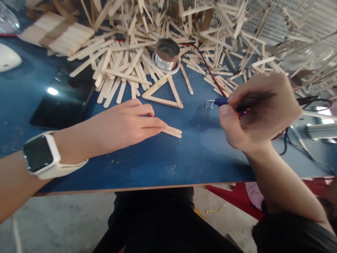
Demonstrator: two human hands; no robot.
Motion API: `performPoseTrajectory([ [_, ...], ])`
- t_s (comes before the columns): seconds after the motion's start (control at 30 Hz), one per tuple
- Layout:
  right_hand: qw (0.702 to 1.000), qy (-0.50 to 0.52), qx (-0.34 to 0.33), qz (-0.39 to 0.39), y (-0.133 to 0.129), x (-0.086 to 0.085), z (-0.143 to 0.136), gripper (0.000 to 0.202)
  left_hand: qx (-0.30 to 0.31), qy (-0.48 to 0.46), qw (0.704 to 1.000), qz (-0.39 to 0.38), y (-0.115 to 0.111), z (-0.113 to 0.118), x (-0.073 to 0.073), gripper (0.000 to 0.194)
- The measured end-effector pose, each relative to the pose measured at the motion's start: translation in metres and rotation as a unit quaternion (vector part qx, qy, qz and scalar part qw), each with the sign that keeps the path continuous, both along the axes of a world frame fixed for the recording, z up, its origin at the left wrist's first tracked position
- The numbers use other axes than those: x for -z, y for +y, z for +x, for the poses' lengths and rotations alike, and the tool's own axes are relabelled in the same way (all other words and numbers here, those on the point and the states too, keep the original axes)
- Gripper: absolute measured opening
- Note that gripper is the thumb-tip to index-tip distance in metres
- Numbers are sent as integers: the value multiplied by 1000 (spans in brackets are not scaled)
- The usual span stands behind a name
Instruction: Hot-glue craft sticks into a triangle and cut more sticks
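Observation:
My left hand [131, 123] rests on the blue table, its fingers closed on two craft sticks [172, 131] that lie side by side. Only the right ends of these sticks show past my fingertips. Off to the right, my right hand [259, 109] grips a blue pen-shaped tool [220, 102] above the table. Its thin metal tip points left, apart from the sticks, and a small red light shows near my fingers. Just beyond my left hand lies a triangle of craft sticks [162, 101], joined at the corners.
Loose craft sticks [116, 75] are heaped behind, around a small open tub [166, 56] with a dark inside. A banded stick bundle [59, 33] and a black phone [64, 100] lie left. Stick frames [244, 52] and a white mesh basket [297, 24] stand back right. Cables [286, 140] trail right.

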State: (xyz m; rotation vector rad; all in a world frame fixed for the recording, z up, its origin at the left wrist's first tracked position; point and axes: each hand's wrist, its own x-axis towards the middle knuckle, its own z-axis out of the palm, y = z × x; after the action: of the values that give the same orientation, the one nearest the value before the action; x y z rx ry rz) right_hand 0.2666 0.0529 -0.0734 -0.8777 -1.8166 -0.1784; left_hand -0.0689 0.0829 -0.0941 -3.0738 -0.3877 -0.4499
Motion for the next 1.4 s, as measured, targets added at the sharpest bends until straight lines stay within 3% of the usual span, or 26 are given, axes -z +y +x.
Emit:
performPoseTrajectory([
  [0.07, 999, -28, -12, -43, -3, 1, -2, 11, -18, 17, 1000, 20, 9, -4, -1, 56],
  [0.17, 996, -57, -56, -39, -5, 1, -4, 16, -68, 27, 997, 15, 17, -7, -2, 61],
  [0.37, 988, -99, -75, -88, -8, 4, -1, 13, -124, -19, 991, -42, 17, -8, 5, 50],
  [0.43, 981, -122, -85, -123, -10, 3, 2, 3, -113, -38, 992, -52, 15, -8, 6, 47],
  [0.6, 955, -204, -142, -162, -13, -2, 8, 14, -60, -83, 994, -44, 9, 1, 8, 30],
  [0.9, 892, -366, -219, -148, -19, -5, 17, 22, -6, -96, 959, -268, -8, 17, 2, 29],
  [1.03, 889, -392, -203, -123, -27, -1, 18, 30, -23, -80, 935, -344, -11, 28, -7, 30],
  [1.17, 893, -384, -205, -118, -32, 1, 17, 26, -22, -44, 928, -370, -2, 37, -11, 19],
  [1.4, 917, -328, -174, -146, -41, 9, 7, 12, 14, -57, 917, -393, 7, 42, -3, 18],
])
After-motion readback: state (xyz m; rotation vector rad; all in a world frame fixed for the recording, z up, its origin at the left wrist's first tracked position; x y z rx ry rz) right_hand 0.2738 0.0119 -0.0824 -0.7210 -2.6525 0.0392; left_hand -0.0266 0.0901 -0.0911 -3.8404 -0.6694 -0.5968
